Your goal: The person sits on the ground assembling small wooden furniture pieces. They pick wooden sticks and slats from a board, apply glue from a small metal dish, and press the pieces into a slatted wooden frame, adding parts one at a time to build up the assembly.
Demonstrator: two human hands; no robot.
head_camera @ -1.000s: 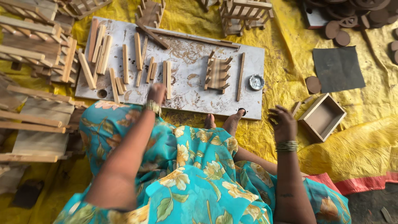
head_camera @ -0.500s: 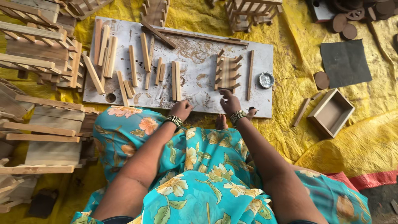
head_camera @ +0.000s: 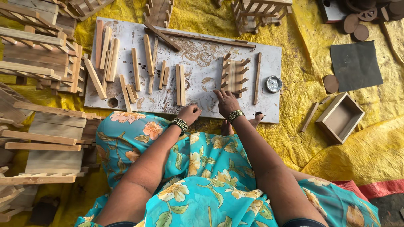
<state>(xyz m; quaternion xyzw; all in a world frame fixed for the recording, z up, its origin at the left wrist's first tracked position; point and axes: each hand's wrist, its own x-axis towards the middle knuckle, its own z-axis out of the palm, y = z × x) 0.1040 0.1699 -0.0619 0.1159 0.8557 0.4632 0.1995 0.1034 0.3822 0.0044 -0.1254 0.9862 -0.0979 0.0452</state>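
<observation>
In the head view, a white board (head_camera: 202,63) is laid on a yellow sheet (head_camera: 294,138), and everything is placed here against that board. The right hand (head_camera: 226,102) is seen at the board's near edge, right of centre, its fingers spread and reaching toward a slatted wooden frame (head_camera: 234,75) that lies flat just beyond the fingertips; nothing is gripped, and whether the fingertips touch the frame cannot be told. The left hand (head_camera: 190,113) is rested on the near edge just left of the right, curled loosely into a fist; whether anything is enclosed in it cannot be told.

Left of the frame, a pair of sticks (head_camera: 180,84) is laid side by side, and more loose sticks (head_camera: 126,63) are scattered across the board's left half. A long strip (head_camera: 257,78) is set just right of the frame, with a small metal dish (head_camera: 273,83) beyond it. Off the board's right edge an open wooden box (head_camera: 340,117) is placed; off its left, stacked crates (head_camera: 38,63).

The frame's short rungs are judged to be loosely seated: a sideways push from the spread fingers could shift them out of line. The strip and dish lie close enough that a wide sweep could knock them.
</observation>
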